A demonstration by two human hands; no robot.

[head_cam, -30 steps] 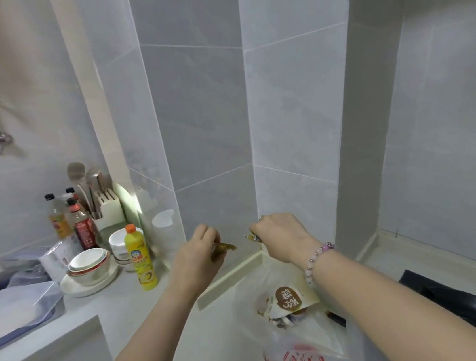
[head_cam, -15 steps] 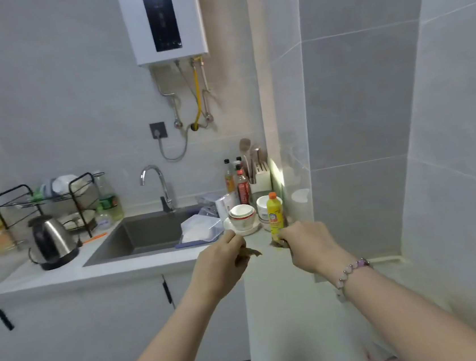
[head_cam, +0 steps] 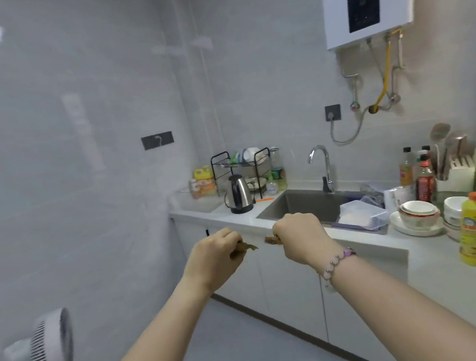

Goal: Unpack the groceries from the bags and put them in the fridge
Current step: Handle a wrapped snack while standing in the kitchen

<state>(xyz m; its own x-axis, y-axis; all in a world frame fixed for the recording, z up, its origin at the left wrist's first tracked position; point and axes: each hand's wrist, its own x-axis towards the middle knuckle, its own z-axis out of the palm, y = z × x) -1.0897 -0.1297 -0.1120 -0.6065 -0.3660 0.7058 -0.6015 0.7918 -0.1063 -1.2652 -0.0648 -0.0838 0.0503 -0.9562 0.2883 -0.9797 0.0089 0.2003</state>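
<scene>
Both my hands are held out at chest height over the floor, in front of the white counter (head_cam: pixel 235 220). My left hand (head_cam: pixel 210 257) is closed on a small olive-brown item (head_cam: pixel 246 247) that sticks out past its fingers. My right hand (head_cam: pixel 299 237), with a bead bracelet on the wrist, is closed on a small brown-red item (head_cam: pixel 270 239); only its tip shows. What the two items are is too small to tell. No grocery bag and no fridge are in view.
The sink (head_cam: pixel 302 205) with its tap lies behind my hands. A kettle (head_cam: pixel 238 193) and a dish rack (head_cam: pixel 241 165) stand at the counter's left end. Bowls (head_cam: pixel 418 213), a yellow bottle (head_cam: pixel 472 230), sauce bottles and a clear box (head_cam: pixel 362 215) fill the right. A white fan (head_cam: pixel 52 344) is at lower left.
My view has swung left from the tiled corner and the plastic bag to the sink and the left wall. Both hands stay closed on their small items, held the same way.
</scene>
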